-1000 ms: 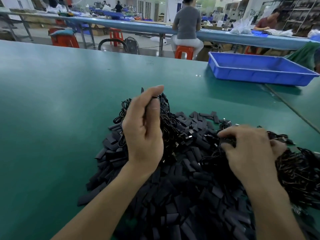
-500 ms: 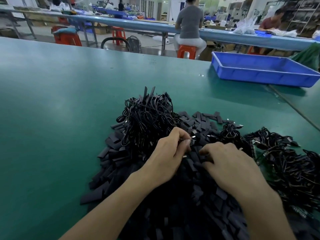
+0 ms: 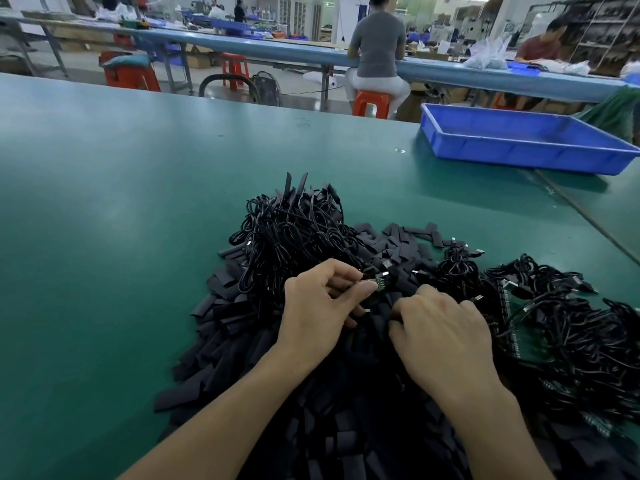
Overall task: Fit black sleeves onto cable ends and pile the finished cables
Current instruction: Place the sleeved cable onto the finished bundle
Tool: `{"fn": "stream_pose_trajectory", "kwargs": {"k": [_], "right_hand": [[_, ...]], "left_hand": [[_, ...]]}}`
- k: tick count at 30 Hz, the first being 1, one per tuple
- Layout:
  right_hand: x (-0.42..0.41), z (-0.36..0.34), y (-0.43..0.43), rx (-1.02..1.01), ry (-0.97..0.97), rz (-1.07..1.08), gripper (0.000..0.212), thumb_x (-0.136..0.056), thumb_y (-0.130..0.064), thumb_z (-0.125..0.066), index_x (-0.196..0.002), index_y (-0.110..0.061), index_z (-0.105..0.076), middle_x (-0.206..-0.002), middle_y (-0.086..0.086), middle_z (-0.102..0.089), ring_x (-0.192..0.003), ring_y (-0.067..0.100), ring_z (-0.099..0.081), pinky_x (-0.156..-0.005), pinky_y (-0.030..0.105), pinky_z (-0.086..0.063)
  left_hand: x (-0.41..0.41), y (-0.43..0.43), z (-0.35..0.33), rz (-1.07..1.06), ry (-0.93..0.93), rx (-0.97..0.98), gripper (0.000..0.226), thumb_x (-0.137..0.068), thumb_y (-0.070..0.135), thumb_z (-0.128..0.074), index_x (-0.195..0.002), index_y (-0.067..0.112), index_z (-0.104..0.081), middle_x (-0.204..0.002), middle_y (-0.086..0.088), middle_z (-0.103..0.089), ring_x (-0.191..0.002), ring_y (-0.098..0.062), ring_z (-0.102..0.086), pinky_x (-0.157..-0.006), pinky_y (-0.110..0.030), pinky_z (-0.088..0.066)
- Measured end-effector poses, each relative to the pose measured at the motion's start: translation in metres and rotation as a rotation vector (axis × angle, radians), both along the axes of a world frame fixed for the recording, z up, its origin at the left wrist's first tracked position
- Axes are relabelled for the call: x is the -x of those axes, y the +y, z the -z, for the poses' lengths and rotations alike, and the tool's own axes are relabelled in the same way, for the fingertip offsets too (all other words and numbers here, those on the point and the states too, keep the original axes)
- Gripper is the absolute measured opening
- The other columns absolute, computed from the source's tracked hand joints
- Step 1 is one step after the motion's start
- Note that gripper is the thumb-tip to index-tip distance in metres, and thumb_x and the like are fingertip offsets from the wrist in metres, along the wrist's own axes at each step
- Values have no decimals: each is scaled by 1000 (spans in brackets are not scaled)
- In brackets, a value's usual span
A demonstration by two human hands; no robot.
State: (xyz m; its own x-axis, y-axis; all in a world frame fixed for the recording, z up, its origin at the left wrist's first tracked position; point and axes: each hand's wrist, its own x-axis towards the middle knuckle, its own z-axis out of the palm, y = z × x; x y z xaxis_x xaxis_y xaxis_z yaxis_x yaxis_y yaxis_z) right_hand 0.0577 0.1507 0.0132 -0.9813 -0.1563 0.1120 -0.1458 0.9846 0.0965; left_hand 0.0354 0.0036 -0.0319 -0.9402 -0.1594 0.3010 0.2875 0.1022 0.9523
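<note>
At a green tabletop (image 3: 104, 209) on a factory floor, my left hand (image 3: 320, 308) pinches a cable end (image 3: 376, 285) between thumb and forefinger. The end's small green board and metal contacts show just past my fingertips. My right hand (image 3: 446, 336) lies knuckles-up just beside it, fingers curled down into the heap of black sleeves (image 3: 221, 327). I cannot tell whether those fingers grasp a sleeve, since the back of the hand hides them.

The sleeves, flat and short, spread from the tabletop's near edge toward its middle and run under both my forearms. Behind my left hand, on the far side of the heap, stands a mound of coiled cables (image 3: 294, 230), a few sleeved ends poking upright from its top. A looser tangle of cables (image 3: 588, 337) with bare metal plugs lies toward the right edge, touching the sleeves, with what looks like a green strip of boards among them.

A blue tray (image 3: 519, 147) sits at the far right corner, well apart from the heap. Beyond the far edge, a person in a grey top (image 3: 377, 39) sits on an orange stool (image 3: 370, 100) at another long bench (image 3: 242, 51), back turned.
</note>
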Motion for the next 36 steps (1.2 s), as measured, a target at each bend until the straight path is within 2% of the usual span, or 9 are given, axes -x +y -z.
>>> {"fn": "stream_pose_trajectory", "kwargs": {"k": [5,11,16,19,23,25,29,32,36], "right_hand": [[-1,-3,3,115,28,-13,27,-101,-39,-42,-104,-38,-69,-94,-11,-47,-94,13,-56,-76,29,-33],[-2,-4,5,270,74,-25,23,-101,-42,-47,-102,-39,-70,-94,-13,-54,-85,10,-56,-72,27,-33],[-2,-7,3,446,177,19,15,-103,-33,-40,-95,-29,-52,-82,-9,-62,-71,17,-55,-63,33,-34],[-2,-7,6,437,133,4,6,-100,-25,-48,-98,-30,-44,-79,-9,-63,-73,18,-59,-59,32,-36],[-4,-10,9,416,73,-55,38,-91,-17,-59,-124,-35,-55,-96,-10,-66,-88,15,-63,-67,30,-45],[-4,-10,10,403,61,-63,38,-93,-20,-60,-128,-36,-60,-101,-11,-64,-95,15,-62,-72,29,-47],[-1,-9,18,505,55,-75,21,-90,-25,-71,-109,-34,-70,-98,-13,-67,-90,12,-64,-77,33,-54],[4,-6,22,599,106,-99,6,-91,-29,-69,-92,-29,-64,-81,-14,-63,-75,11,-61,-69,38,-53],[10,1,25,656,181,-123,7,-96,-30,-60,-93,-27,-54,-73,-13,-61,-68,10,-60,-62,38,-51]], "left_hand": [[1,0,2,-2,-7,-30,14,-82,22,-82,-91,28,-73,-73,3,-74,-56,-15,-71,-48,-20,-53],[0,0,4,-5,-5,4,9,-84,25,-80,-92,25,-75,-73,5,-74,-54,-13,-70,-49,-18,-52],[0,1,3,-14,28,44,3,-90,25,-74,-89,28,-75,-70,7,-73,-52,-11,-68,-48,-17,-51],[-1,1,4,-14,24,48,5,-89,23,-75,-91,28,-75,-71,8,-73,-55,-10,-69,-49,-17,-52],[-1,1,6,1,6,31,11,-90,18,-73,-98,26,-75,-77,9,-74,-58,-10,-70,-51,-17,-53],[-2,0,6,12,7,42,11,-91,19,-72,-98,28,-74,-77,9,-74,-59,-10,-70,-52,-17,-53],[-3,0,5,4,47,84,12,-92,24,-71,-91,36,-73,-71,10,-72,-56,-8,-69,-51,-15,-52],[-3,0,5,-8,71,103,8,-92,26,-72,-90,34,-74,-70,11,-72,-55,-7,-68,-50,-15,-51],[-4,0,4,-12,70,76,16,-92,25,-72,-88,40,-72,-72,11,-72,-54,-8,-68,-49,-15,-51]]}}
